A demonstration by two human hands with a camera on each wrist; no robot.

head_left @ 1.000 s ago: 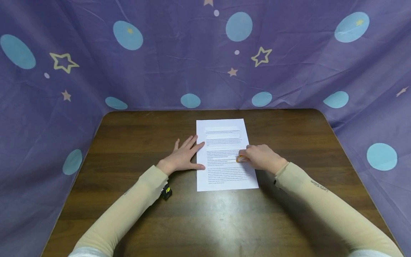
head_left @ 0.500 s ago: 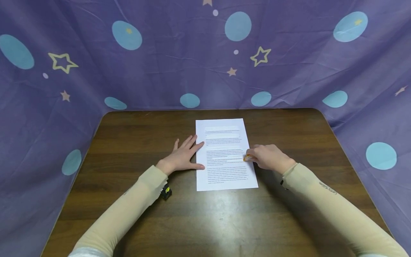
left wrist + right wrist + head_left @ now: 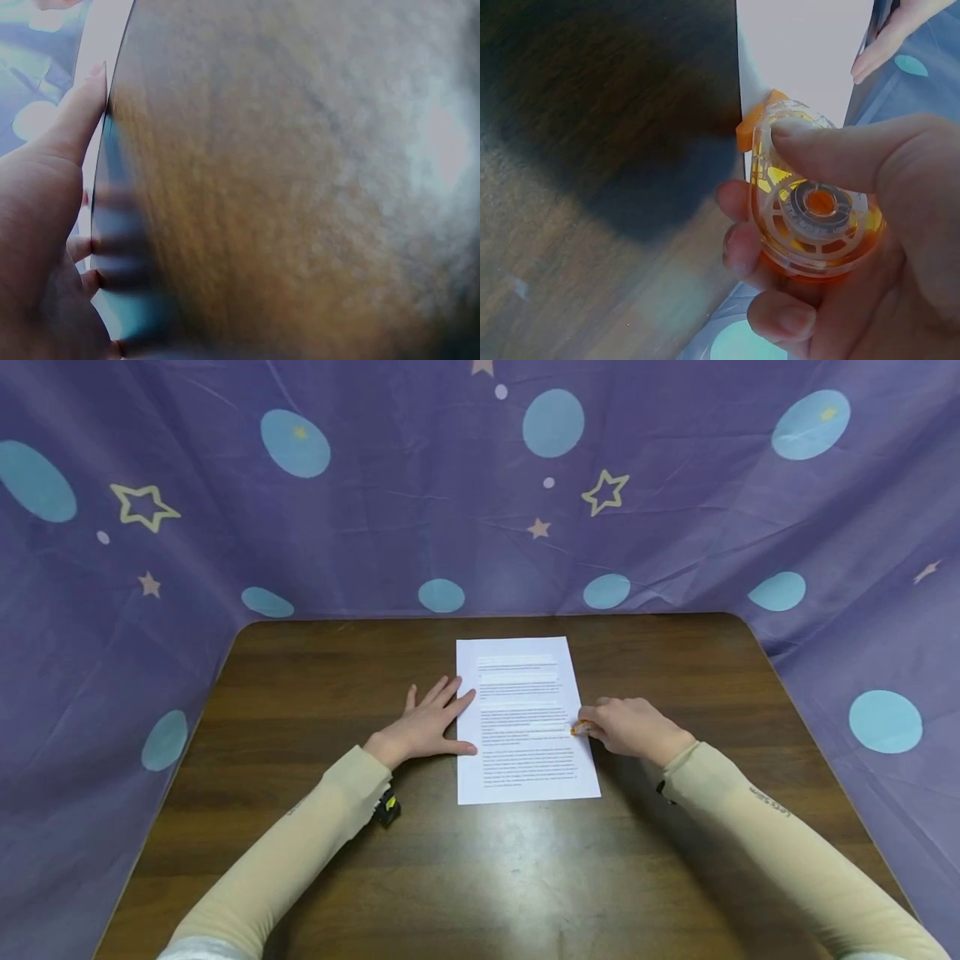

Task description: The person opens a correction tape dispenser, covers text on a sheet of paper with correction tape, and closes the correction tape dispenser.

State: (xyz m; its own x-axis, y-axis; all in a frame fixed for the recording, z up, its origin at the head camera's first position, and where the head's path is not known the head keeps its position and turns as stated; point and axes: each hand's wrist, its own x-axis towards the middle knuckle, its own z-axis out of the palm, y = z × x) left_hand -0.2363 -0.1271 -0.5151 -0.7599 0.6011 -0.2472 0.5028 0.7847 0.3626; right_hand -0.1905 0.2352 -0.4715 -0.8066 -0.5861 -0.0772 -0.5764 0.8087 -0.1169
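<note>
A sheet of printed paper (image 3: 517, 777) lies on the wooden table, with several white strips across its text lines. My right hand (image 3: 633, 727) grips a correction tape dispenser (image 3: 810, 202), clear and orange with a round reel inside, thumb on one side and fingers curled round the other. The dispenser's tip is at the sheet's right part, near a white strip mid-page; contact is too small to tell. My left hand (image 3: 423, 727) is spread at the sheet's left edge, its thumb and some fingertips resting on the paper. In the left wrist view, the thumb (image 3: 79, 112) lies along the paper's edge.
The brown wooden table (image 3: 337, 877) extends around the sheet. A purple curtain (image 3: 375, 527) with stars and blue ovals hangs behind and at both sides. A small black device (image 3: 387, 808) sits at the left wrist.
My right hand has moved to the right across the sheet with the correction tape dispenser, then nearly stopped. A white strip now shows mid-page on the right. My left hand stays in place.
</note>
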